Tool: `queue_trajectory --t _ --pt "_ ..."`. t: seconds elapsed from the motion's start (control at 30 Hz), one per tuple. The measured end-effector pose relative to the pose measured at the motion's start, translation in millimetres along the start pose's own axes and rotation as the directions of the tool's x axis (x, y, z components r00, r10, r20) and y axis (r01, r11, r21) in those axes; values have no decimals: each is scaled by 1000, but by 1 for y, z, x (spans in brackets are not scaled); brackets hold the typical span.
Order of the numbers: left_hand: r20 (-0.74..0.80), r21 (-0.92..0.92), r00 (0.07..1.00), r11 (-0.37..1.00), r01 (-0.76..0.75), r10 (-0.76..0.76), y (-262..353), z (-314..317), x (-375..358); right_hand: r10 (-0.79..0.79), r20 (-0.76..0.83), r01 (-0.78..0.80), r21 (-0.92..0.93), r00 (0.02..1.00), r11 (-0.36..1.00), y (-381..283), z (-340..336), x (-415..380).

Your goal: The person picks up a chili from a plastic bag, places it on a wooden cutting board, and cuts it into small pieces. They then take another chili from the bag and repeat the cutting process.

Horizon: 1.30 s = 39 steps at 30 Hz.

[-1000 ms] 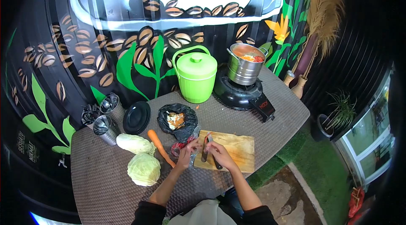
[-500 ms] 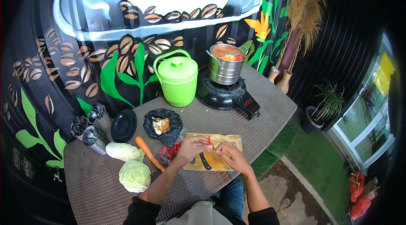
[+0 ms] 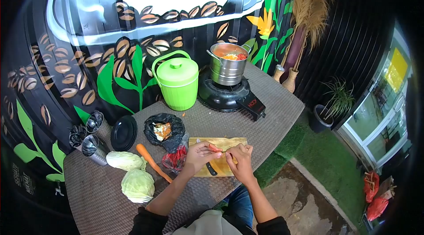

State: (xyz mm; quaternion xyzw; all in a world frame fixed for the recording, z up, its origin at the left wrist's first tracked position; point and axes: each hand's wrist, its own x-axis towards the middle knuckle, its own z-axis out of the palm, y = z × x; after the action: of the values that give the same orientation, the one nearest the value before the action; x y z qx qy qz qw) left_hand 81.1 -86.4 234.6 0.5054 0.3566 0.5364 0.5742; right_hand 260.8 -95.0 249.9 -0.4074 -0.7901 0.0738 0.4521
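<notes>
Above the wooden cutting board [image 3: 226, 172], my left hand [image 3: 198, 157] pinches a red chili pepper [image 3: 214, 147] between thumb and fingers. My right hand [image 3: 240, 163] is closed at the chili's other end, its fingertips pressed together near the stem. A knife with a black handle [image 3: 211, 169] lies on the board below my hands, its blade partly hidden by my left hand. Beside my left wrist, more red chilies [image 3: 176, 159] sit in a clear plastic bag.
Left of the board lie a carrot [image 3: 152, 162], a green cabbage [image 3: 138, 186] and a napa cabbage [image 3: 126, 160]. A black plastic bag [image 3: 152, 139] holds scraps. Behind stand a green lidded bucket [image 3: 177, 85] and a steel pot [image 3: 227, 74] on a black portable stove [image 3: 225, 96].
The whole view has shifted slightly. My right hand has turned more upright at the chili, and more of the red chili shows between my hands.
</notes>
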Motion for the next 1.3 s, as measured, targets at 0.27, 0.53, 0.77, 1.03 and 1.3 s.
queue_trajectory --t 0.27,0.53,0.77,1.03,1.3 --pt "-56 -33 980 981 -192 190 -9 6 -9 35 -138 -42 -48 990 998 -9 15 -1" --pt "-209 -69 958 975 -213 194 -9 -6 -15 305 -136 -261 270 943 927 -11 49 -1" --pt "-365 -281 929 959 -48 -60 -30 -55 -29 293 151 -330 471 944 818 -1 111 33" --pt "-452 -221 881 975 40 -139 -27 -115 -46 85 375 -168 196 923 966 16 245 116" --pt "-421 -224 901 974 10 -106 -24 -126 -42 122 336 -261 408 934 875 16 234 91"
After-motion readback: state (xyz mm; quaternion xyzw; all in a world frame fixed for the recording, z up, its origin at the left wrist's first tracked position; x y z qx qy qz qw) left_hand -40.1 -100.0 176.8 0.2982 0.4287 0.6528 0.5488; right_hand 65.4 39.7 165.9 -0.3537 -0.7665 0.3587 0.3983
